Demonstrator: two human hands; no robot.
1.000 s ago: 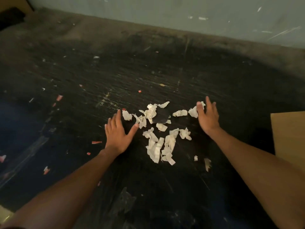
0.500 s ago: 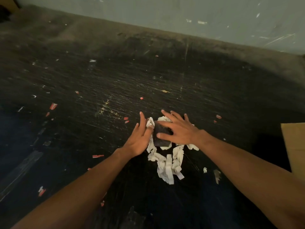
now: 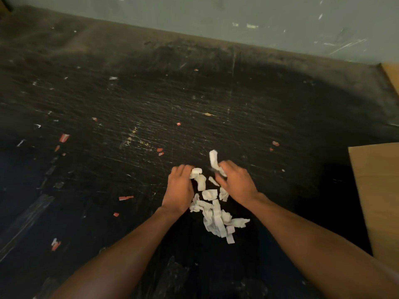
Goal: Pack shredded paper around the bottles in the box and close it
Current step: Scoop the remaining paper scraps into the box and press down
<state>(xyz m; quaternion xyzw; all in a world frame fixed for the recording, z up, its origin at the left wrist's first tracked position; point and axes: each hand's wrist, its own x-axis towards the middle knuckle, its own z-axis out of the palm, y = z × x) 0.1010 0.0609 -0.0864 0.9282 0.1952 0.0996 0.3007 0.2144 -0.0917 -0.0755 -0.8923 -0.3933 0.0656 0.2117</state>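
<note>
A small heap of white shredded paper lies on the dark scratched floor, drawn into a narrow pile between my wrists. My left hand is curled at the pile's left side with its fingers closed on a few strips. My right hand is curled at the pile's right side, and one strip sticks up from its fingers. A cardboard box flap shows at the right edge. The bottles and the inside of the box are out of view.
A grey wall runs along the far edge of the floor. Small red and white paper scraps are scattered to the left. Another cardboard corner shows at the upper right.
Both hands have swept inward from either side of the scattered paper, bunching it into a tighter pile, and their fingers have curled shut on strips. The view has shifted, showing more cardboard on the right.
</note>
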